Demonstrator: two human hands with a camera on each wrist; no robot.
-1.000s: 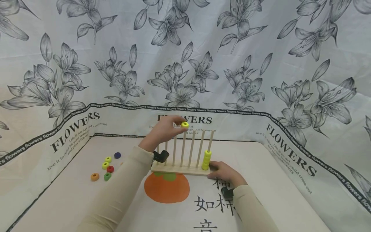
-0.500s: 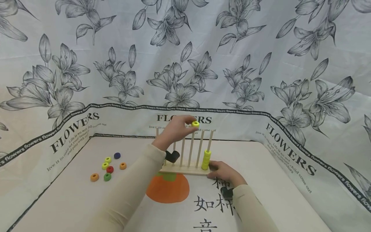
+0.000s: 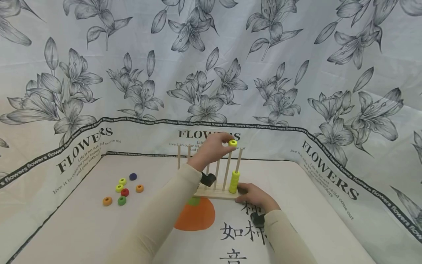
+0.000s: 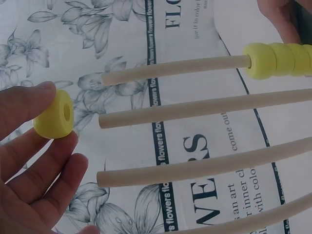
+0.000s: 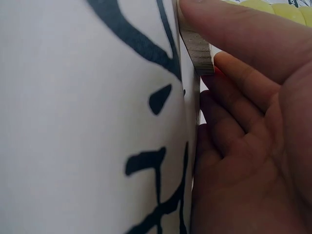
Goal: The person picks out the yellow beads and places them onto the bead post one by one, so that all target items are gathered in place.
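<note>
My left hand (image 3: 214, 147) pinches a yellow bead (image 3: 233, 143) between thumb and fingers, up by the rod tops near the right end of the wooden bead rack (image 3: 217, 193). In the left wrist view the bead's hole (image 4: 68, 113) faces the rods, and a gap separates the bead from the nearest rod tip (image 4: 103, 121). Several yellow beads (image 3: 234, 182) are stacked low on the rightmost rod. My right hand (image 3: 256, 195) holds the right end of the rack's base (image 5: 199, 56), thumb on the near side and fingers beyond it. My left forearm hides part of the rack.
Loose beads lie on the table to the left: a blue bead (image 3: 133, 176), a red bead (image 3: 125, 192), a green bead (image 3: 122, 200), two orange and two yellow ones. A printed mat (image 3: 204, 242) lies before the rack. Flowered cloth (image 3: 211, 73) hangs behind.
My left hand has carried the yellow bead rightward along the rod tops, from a middle rod toward the right end. My right hand has stayed at the rack's base.
</note>
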